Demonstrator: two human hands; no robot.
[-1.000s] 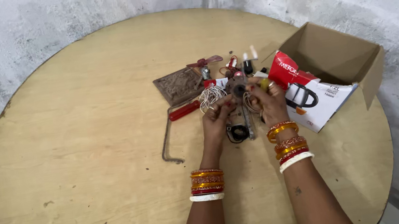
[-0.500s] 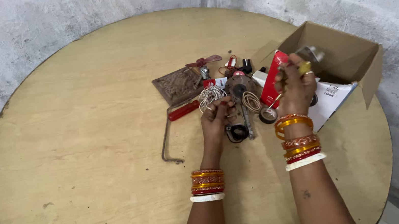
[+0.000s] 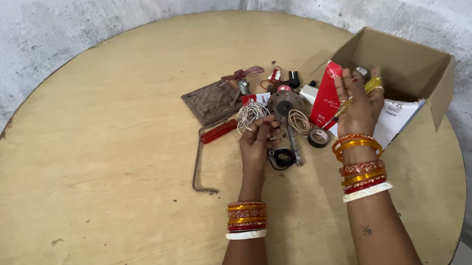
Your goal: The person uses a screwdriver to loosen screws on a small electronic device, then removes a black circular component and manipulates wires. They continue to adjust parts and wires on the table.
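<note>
A large round wooden desk (image 3: 101, 168) is filling most of the view, with grey plastered walls standing behind it. Toward the desk's far right edge an open cardboard box (image 3: 403, 62) is lying on its side, mouth facing the person, with a white printed sheet (image 3: 395, 117) spilling out of it.

Between the box and the desk's middle a heap of small parts is sitting — a brown patterned square plate (image 3: 209, 101), a bent metal rod with a red handle (image 3: 208, 148), a coil of pale wire (image 3: 250, 114), a tan wire ring (image 3: 299, 121), a dark roll of tape (image 3: 318, 137) and a small propeller (image 3: 243, 73). Most of the heap is lying out on the desk, so the sorting looks barely begun; I cannot tell whether anything lies inside the box beyond the sheet.

The right hand (image 3: 360, 104) is reaching forward to the box mouth, bangled wrist raised, fingers clamped on a thin yellow-handled tool (image 3: 359, 97) that is slanting across the palm just beside a red carton (image 3: 326, 95). The left hand (image 3: 258, 141) is resting near the heap's near edge, fingers curled together around a small piece at the pale wire coil — what exactly it is gripping is too small to make out.
</note>
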